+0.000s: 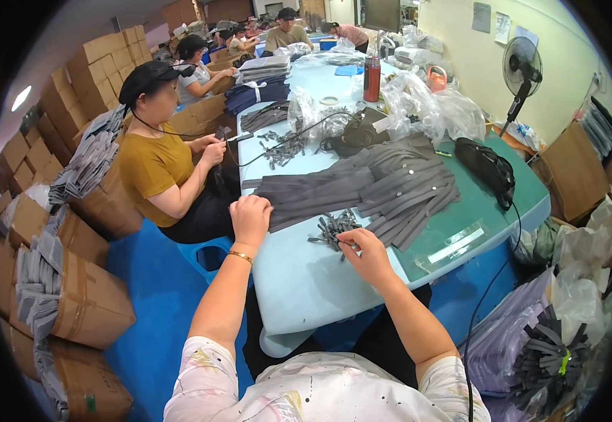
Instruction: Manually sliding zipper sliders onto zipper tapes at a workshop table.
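1. Head view, your left hand [251,216]: it rests knuckles up on the near end of the fan of long grey strips [362,188], at the left edge of the pale blue worktop [306,281]. The fingers are curled down onto the strip ends, so whether the grip is pinching one or only pressing on them cannot be told from here.

2. Head view, your right hand [366,253]: its grip is pressed together, thumb and forefinger pinching a small grey piece at the near edge of the heap of small grey pieces [330,228]. That heap lies just ahead of and slightly left of this hand, between your two hands.

3. The relation that counts: the long strips run with their long axis from your left hand away to the right and far side, fanning out across the worktop toward the green mat [461,232]. Your left hand is on their near ends; your right is the nearer one to the small pieces (and touches them).

4. Around you: a person in a mustard shirt [152,165] sits to the left working at the same worktop; cardboard boxes [87,302] stand along the left; a black bag [487,167] lies on the mat.
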The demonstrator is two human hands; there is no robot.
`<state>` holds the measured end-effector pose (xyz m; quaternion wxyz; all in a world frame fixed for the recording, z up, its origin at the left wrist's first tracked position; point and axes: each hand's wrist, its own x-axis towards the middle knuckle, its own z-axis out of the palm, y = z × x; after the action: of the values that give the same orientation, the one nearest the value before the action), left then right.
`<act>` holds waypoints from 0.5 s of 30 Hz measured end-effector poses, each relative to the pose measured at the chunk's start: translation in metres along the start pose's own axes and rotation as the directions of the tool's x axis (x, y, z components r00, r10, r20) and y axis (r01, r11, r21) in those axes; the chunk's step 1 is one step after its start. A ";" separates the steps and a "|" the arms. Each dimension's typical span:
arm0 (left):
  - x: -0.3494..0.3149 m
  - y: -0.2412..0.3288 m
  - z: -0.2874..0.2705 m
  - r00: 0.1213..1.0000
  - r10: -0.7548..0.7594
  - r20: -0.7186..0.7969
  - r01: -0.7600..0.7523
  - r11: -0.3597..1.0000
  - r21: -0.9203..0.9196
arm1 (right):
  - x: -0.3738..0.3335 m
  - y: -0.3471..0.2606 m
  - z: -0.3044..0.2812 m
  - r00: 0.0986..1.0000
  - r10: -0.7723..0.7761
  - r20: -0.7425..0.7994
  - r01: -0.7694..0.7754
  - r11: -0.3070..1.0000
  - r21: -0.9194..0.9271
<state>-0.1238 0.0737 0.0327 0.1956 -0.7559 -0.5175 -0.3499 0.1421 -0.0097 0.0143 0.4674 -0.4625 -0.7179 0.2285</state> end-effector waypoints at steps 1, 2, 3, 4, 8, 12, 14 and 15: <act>0.004 0.002 -0.006 1.000 0.001 0.002 -0.001 1.000 0.000 | 0.001 -0.001 0.002 1.000 -0.026 -0.013 0.025 1.000 -0.012; 0.007 0.002 -0.010 0.997 -0.063 -0.052 0.057 0.993 -0.107 | 0.003 -0.004 0.004 1.000 -0.023 -0.013 0.023 1.000 -0.011; 0.007 0.003 -0.018 0.986 -0.135 -0.100 0.112 0.971 -0.211 | 0.006 -0.008 0.006 1.000 -0.017 0.007 0.017 1.000 0.009; 0.011 0.013 -0.029 0.975 -0.164 -0.152 0.114 0.949 -0.293 | 0.009 -0.011 0.007 1.000 -0.005 0.022 0.004 1.000 0.024; 0.019 0.059 -0.102 0.941 -0.096 -0.325 -0.012 0.949 -0.316 | 0.029 -0.042 0.018 0.997 -0.010 -0.077 0.024 0.982 0.189; 0.018 0.105 -0.164 0.931 0.248 -0.269 -0.339 0.861 -0.380 | 0.034 -0.073 0.024 0.952 -0.293 0.093 0.222 0.865 0.451; 0.016 0.112 -0.172 0.945 0.247 -0.215 -0.326 0.771 -0.546 | 0.022 -0.083 0.031 0.905 -0.371 0.207 0.200 0.803 0.562; 0.016 0.113 -0.171 0.953 0.217 -0.212 -0.303 0.730 -0.612 | 0.013 -0.083 0.035 0.872 -0.404 0.276 0.155 0.763 0.627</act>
<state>-0.0725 -0.0725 0.1682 0.0068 -0.8184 -0.2432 -0.5207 0.0720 -0.0334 0.0674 0.4614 -0.1246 -0.7524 0.4532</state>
